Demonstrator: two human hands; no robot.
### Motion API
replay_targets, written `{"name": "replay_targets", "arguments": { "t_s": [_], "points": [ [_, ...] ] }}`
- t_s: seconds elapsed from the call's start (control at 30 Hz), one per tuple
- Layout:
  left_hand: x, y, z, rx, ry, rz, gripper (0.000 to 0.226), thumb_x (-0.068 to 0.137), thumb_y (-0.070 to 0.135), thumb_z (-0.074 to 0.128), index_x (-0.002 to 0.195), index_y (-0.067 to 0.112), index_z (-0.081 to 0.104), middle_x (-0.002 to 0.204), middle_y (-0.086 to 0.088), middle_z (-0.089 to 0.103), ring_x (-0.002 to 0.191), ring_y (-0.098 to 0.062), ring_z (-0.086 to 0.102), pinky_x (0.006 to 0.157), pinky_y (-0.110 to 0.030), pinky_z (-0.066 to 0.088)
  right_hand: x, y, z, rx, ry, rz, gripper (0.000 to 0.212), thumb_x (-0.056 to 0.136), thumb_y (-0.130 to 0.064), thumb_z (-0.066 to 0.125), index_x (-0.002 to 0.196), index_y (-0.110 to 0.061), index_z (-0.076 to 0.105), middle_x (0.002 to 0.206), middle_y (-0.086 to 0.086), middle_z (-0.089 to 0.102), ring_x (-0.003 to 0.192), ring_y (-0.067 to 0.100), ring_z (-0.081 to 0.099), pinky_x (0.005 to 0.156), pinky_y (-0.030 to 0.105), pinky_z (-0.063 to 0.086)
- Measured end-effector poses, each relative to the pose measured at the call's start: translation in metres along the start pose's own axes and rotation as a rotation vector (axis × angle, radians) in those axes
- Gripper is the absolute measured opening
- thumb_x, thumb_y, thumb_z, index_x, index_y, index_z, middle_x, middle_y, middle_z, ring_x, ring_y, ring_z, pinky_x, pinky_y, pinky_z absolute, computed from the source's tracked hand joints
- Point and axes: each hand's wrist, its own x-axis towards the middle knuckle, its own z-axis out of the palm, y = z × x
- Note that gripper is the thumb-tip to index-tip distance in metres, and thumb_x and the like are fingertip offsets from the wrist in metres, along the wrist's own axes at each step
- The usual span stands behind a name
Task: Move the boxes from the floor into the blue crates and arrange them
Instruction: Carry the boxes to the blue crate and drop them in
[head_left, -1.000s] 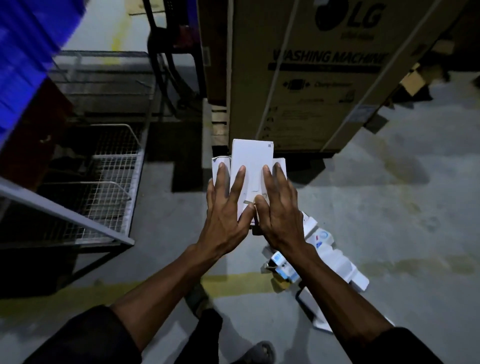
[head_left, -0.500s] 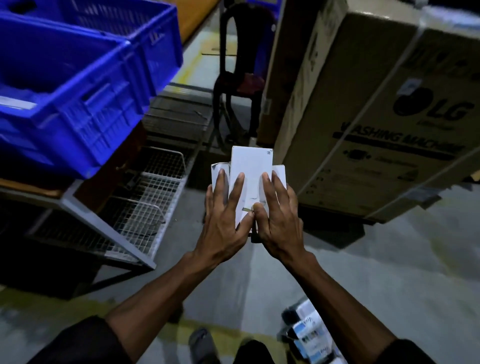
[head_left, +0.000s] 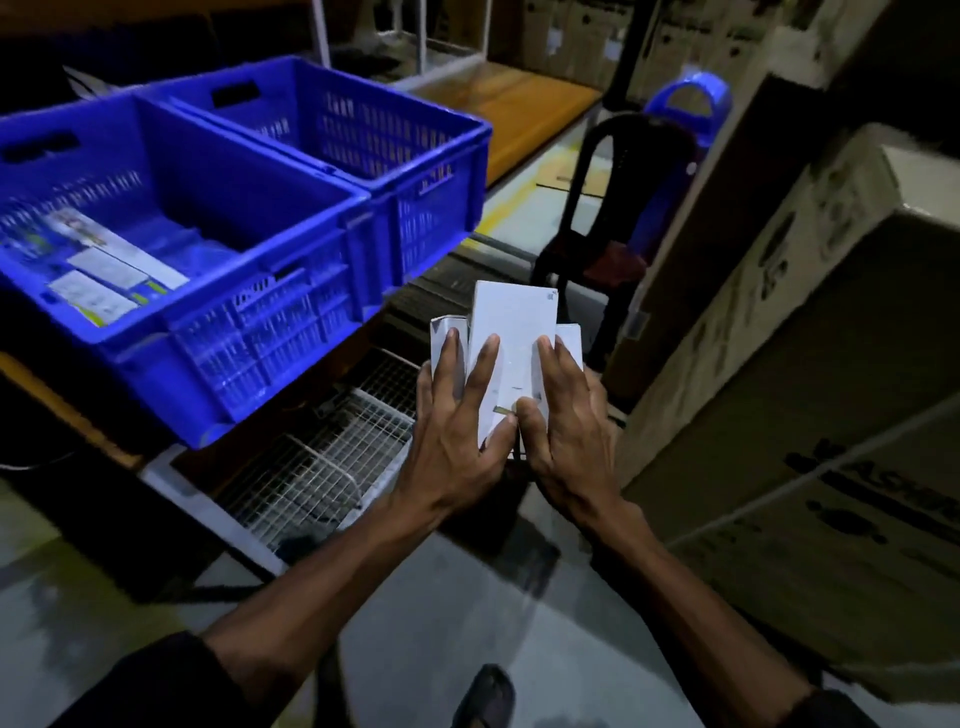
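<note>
Reaching forward side by side, the left hand (head_left: 457, 415) and right hand (head_left: 563, 415) clasp what seem three white boxes (head_left: 511, 332), fingers flat on top, right of the blue crates (head_left: 358, 197).

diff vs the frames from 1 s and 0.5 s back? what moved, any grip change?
The view has swung up from the floor: the two blue crates are now fully in sight at left, and the loose boxes on the floor have dropped out of frame. The stack of white boxes has been carried up toward the crates. Unchanged: left hand and right hand hold the stack the same way.
</note>
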Motion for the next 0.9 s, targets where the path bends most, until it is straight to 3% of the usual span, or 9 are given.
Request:
{"name": "replay_targets", "arguments": {
  "t_s": [0.3,0.53,0.63,0.77,0.9],
  "points": [
    [0.1,-0.003,-0.004,0.114,0.169,-0.026,0.079,0.09,0.042,0.052,0.16,0.023,0.019,0.166,-0.021,0.012,0.155,-0.032,0.008,0.12,-0.06,0.016,0.123,0.023,0.003,0.077,0.011,-0.188,0.065,0.101,-0.057,0.027,0.158,-0.028,0.018,0.164,-0.002,0.025,0.146,0.032,0.029,0.109,0.054,0.038],
    [0.174,-0.028,-0.015,0.208,0.222,-0.036,0.083,0.093,0.052,0.047,0.161,0.023,0.011,0.167,-0.006,0.017,0.154,-0.026,0.016,0.12,-0.059,0.017,0.205,0.015,0.009,0.189,0.089,-0.231,0.064,0.096,-0.046,0.045,0.153,-0.023,0.027,0.155,-0.002,0.037,0.138,0.029,0.04,0.096,0.043,0.044],
    [0.208,-0.039,-0.023,0.214,0.262,-0.027,0.081,0.094,0.054,0.046,0.161,0.021,0.013,0.166,-0.005,0.021,0.153,-0.023,0.019,0.118,-0.059,0.02,0.246,0.012,0.015,0.169,0.099,-0.273,0.065,0.096,-0.046,0.044,0.153,-0.017,0.032,0.153,0.004,0.042,0.135,0.028,0.043,0.098,0.04,0.041],
    [0.256,-0.041,-0.045,0.214,0.325,-0.03,0.08,0.095,0.054,0.045,0.161,0.022,0.013,0.165,-0.006,0.024,0.153,-0.02,0.021,0.118,-0.061,0.018,0.303,-0.003,0.018,0.165,0.082,-0.281,0.066,0.096,-0.049,0.041,0.155,-0.021,0.029,0.151,0.004,0.044,0.131,0.027,0.045,0.09,0.035,0.039],
    [0.302,-0.042,-0.075,0.217,0.344,-0.106,0.08,0.092,0.061,0.038,0.16,0.031,0.009,0.165,-0.005,0.026,0.152,-0.019,0.021,0.12,-0.058,0.017,0.358,-0.024,0.019,0.204,0.021,-0.28,0.066,0.097,-0.05,0.039,0.156,-0.023,0.027,0.154,0.005,0.043,0.132,0.028,0.048,0.097,0.041,0.044]
  ]
}}
